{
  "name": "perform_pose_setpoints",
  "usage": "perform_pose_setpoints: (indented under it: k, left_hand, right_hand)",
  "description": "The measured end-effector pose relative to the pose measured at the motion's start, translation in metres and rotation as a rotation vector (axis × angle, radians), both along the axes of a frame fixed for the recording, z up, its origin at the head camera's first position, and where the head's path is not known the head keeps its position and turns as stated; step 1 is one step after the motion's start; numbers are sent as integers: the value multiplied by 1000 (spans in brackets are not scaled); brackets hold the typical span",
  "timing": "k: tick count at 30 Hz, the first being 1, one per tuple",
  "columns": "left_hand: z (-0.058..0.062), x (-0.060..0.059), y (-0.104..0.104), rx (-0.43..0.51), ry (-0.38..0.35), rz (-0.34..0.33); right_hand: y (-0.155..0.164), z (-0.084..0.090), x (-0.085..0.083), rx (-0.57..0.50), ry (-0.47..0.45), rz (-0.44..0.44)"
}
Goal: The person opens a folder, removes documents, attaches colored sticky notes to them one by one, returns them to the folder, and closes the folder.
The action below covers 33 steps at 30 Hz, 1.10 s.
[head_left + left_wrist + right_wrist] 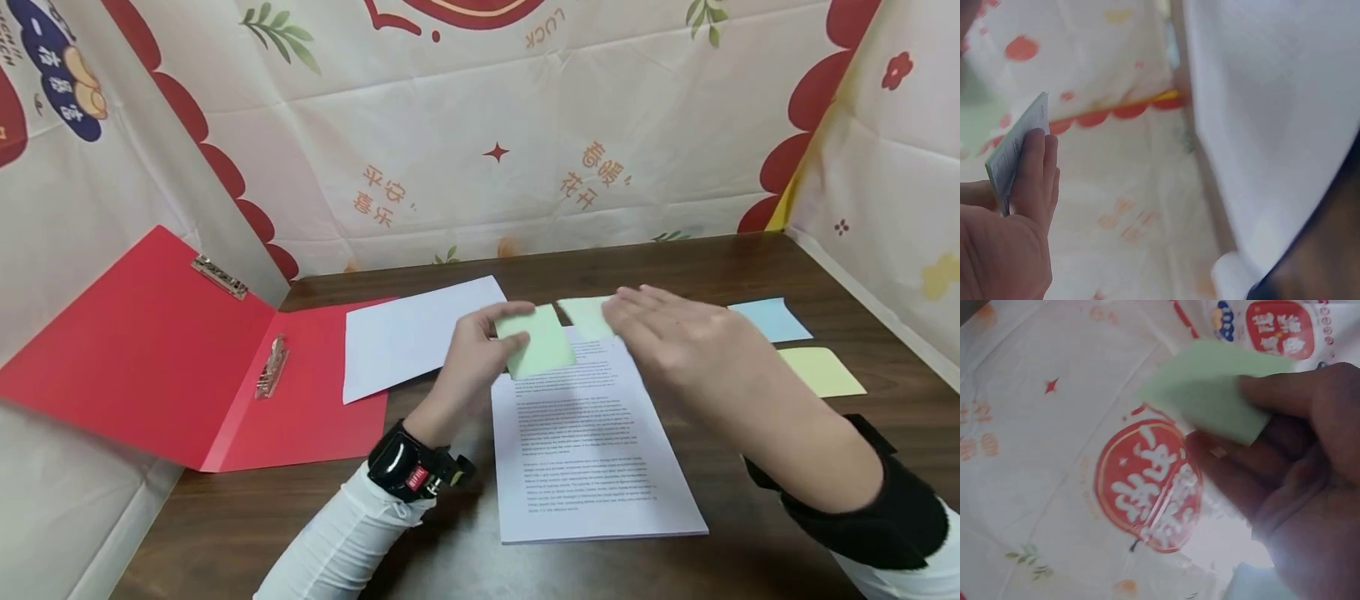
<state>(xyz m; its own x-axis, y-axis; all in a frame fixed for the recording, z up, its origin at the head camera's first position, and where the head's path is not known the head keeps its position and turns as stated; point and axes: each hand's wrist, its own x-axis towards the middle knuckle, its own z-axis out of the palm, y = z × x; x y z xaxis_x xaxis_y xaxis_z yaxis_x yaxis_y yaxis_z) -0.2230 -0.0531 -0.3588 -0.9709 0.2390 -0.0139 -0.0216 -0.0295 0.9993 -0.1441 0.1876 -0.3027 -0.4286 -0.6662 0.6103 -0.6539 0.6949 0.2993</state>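
Note:
My left hand (pixel 476 350) pinches a light green sticky note pad (pixel 546 346) between thumb and fingers, above the upper part of a printed paper stack (pixel 577 450). In the left wrist view the pad (pixel 1019 150) is seen nearly edge-on, with printing on its underside. To its right, my right hand (pixel 675 342) holds a single green sticky note (pixel 588 315). The right wrist view shows this note (pixel 1210 390) pinched between the thumb and fingers. A narrow gap separates note and pad.
An open red folder (pixel 150 350) with metal clips lies at the left, its cover raised. A white sheet (pixel 420 333) overlaps the folder's right side. On the right lie a blue sticky note pad (pixel 772 321) and a yellow one (pixel 823 372). A printed cloth (pixel 480 208) hangs behind the table.

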Motion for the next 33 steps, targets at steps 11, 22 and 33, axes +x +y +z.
perform_pose_setpoints:
  k: [11, 22, 33]
  left_hand:
    - [37, -1, -40, 317, 59, -29]
    - [41, 4, -34, 327, 16, -81]
    - [36, 4, -31, 288, 16, -108]
  right_hand:
    - [-34, -78, -22, 359, -461, -158]
    - [-42, -104, -20, 450, -535, -120]
    - [-38, -102, -22, 375, -568, -59]
